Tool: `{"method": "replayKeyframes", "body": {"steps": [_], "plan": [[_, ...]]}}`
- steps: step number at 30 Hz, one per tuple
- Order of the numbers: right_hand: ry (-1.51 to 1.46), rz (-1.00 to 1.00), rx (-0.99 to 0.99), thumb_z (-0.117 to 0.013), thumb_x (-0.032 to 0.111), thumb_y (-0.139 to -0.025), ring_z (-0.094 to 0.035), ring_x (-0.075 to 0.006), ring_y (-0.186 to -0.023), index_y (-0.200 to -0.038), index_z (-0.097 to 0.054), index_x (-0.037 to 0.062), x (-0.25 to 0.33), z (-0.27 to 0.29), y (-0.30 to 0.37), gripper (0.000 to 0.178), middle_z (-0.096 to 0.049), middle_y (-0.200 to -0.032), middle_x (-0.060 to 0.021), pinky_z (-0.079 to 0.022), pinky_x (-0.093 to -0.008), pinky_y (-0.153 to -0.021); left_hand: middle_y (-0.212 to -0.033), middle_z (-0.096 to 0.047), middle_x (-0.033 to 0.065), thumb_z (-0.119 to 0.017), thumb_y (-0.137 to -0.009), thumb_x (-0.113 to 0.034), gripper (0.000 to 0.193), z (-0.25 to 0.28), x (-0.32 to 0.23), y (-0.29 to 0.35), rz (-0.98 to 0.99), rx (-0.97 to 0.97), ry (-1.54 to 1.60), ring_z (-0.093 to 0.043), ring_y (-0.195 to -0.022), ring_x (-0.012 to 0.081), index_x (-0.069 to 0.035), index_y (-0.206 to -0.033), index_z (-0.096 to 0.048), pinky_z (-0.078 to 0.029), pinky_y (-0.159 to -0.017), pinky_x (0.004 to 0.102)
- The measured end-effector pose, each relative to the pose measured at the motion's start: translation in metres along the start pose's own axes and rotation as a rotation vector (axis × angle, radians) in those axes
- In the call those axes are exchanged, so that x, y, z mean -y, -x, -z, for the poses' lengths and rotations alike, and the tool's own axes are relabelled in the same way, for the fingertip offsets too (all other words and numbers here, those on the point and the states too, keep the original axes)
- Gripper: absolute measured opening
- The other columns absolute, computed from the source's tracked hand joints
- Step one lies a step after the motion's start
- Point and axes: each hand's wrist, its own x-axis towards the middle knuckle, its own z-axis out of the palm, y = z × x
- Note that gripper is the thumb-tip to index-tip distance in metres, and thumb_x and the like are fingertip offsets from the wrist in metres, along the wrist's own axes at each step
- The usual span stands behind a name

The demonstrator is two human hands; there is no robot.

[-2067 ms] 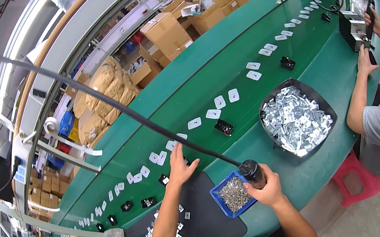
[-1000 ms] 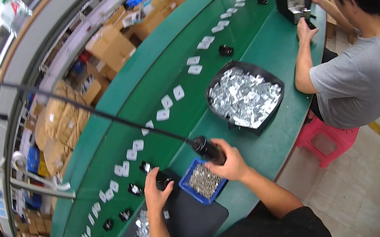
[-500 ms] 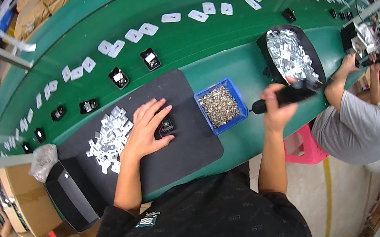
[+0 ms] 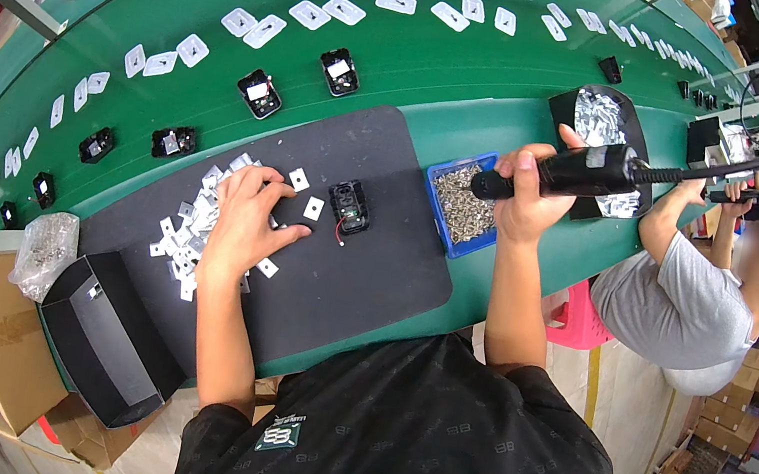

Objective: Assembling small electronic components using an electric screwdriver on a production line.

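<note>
My left hand (image 4: 246, 214) reaches over a heap of small white plates with holes (image 4: 183, 228) on the dark mat. Its fingers are bent and its thumb stands apart from them, with part of the heap hidden beneath. To its right lies an open black housing (image 4: 350, 207) with a circuit board and a red wire, touched by neither hand. Between hand and housing is a loose white plate (image 4: 313, 208). My right hand (image 4: 535, 188) grips a black corded electric screwdriver (image 4: 569, 172), held over the right side of a blue tray of screws (image 4: 451, 248).
Black housings (image 4: 260, 94) and pale oval covers (image 4: 310, 16) line the green conveyor (image 4: 411, 60). A black bin of metal plates (image 4: 601, 119) stands far right, near a co-worker in grey (image 4: 696, 283). An open black box (image 4: 114, 332) and a clear plastic bag (image 4: 46, 255) are at left.
My left hand has left the black housing and moved left to the white plates. My right hand still holds the screwdriver, now over the blue tray. The whole view has shifted.
</note>
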Motion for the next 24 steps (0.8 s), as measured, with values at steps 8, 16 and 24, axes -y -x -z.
{"method": "replayKeyframes", "body": {"steps": [8, 16, 24], "plan": [[0.125, 0.013, 0.03, -0.067, 0.002, -0.084, -0.055, -0.015, -0.059, -0.129, -0.038, 0.0003, -0.015, 0.002, 0.003, 0.054, -0.056, -0.071, -0.0066, -0.049, -0.0311, -0.058, -0.098, -0.055, 0.0068, -0.084, -0.06, -0.022, 0.038, -0.013, -0.015, -0.003, 0.008, -0.045, -0.058, -0.049, -0.108, 0.0295, -0.006, -0.089, -0.064, -0.032, -0.098, 0.0442], [-0.04, 0.05, 0.019, -0.066, 0.006, -0.085, -0.051, -0.0136, -0.058, -0.133, -0.033, 0.0026, 0.006, -0.002, -0.003, 0.058, -0.054, -0.073, -0.0055, -0.048, -0.0323, -0.057, -0.095, -0.058, 0.0076, -0.075, -0.065, -0.01, 0.027, -0.019, -0.021, -0.001, 0.032, -0.065, -0.101, -0.052, -0.103, 0.0282, -0.007, -0.089, -0.063, -0.034, -0.095, 0.045], [-0.078, 0.028, -0.004, -0.063, 0.01, -0.086, -0.049, -0.0134, -0.058, -0.136, -0.031, 0.0023, 0.021, 0.012, -0.003, 0.059, -0.051, -0.072, -0.0054, -0.046, -0.0323, -0.057, -0.09, -0.063, 0.0077, -0.072, -0.07, -0.007, 0.021, -0.027, -0.039, -0.004, 0.087, -0.075, -0.096, -0.056, -0.094, 0.0273, -0.007, -0.089, -0.062, -0.037, -0.086, 0.0403]]}}
